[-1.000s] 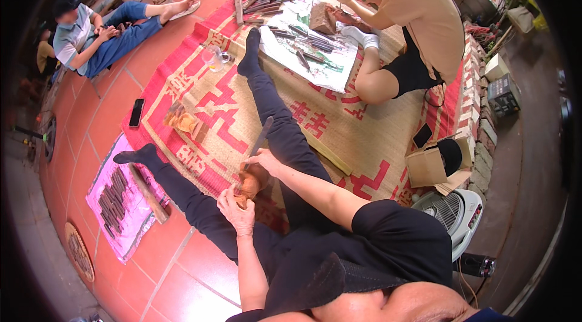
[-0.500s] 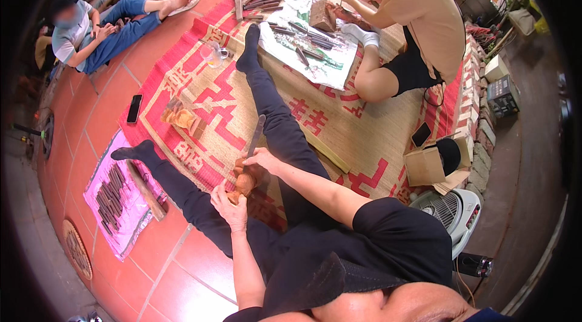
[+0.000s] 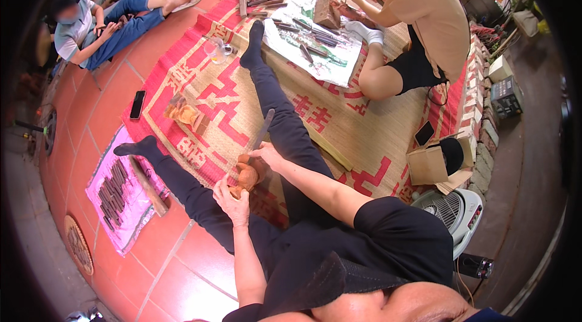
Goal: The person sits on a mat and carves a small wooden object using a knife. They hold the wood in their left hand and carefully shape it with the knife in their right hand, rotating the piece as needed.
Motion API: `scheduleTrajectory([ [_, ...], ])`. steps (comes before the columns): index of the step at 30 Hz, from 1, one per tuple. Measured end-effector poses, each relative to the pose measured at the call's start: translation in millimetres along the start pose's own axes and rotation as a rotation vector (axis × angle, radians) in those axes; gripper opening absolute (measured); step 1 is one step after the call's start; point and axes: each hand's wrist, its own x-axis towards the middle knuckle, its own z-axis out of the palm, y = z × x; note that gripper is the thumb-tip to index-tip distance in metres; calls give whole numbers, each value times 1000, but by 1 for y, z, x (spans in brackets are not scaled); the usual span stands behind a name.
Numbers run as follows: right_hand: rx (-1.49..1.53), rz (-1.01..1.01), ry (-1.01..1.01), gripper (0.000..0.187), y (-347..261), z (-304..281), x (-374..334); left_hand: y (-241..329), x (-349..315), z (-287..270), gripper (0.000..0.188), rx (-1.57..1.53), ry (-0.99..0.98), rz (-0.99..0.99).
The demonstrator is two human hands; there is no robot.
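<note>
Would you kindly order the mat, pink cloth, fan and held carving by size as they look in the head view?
Largest to smallest:
1. Mat
2. Pink cloth
3. Fan
4. Held carving

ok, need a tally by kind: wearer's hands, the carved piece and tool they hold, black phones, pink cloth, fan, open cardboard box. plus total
Hands (left hand, right hand): 2
Carved wood piece: 1
Flat metal tool: 1
Black phones: 2
Pink cloth: 1
Fan: 1
Open cardboard box: 1
Total: 9
</note>
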Motion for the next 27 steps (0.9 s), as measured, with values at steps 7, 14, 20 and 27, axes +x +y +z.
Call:
scheduleTrajectory([
  [7, 74, 24, -127, 31, 2, -4, 2, -9, -1, -1, 60, -35, 42, -60],
  [14, 35, 15, 1, 30, -6, 1, -4, -13, 2, -1, 62, -63, 48, -89],
  [20, 19, 8, -84, 26, -6, 2, -3, -11, 0, 1, 61, -44, 61, -47],
  [27, 81, -7, -108, 26, -4, 3, -1, -1, 1, 0, 62, 7, 55, -16],
])
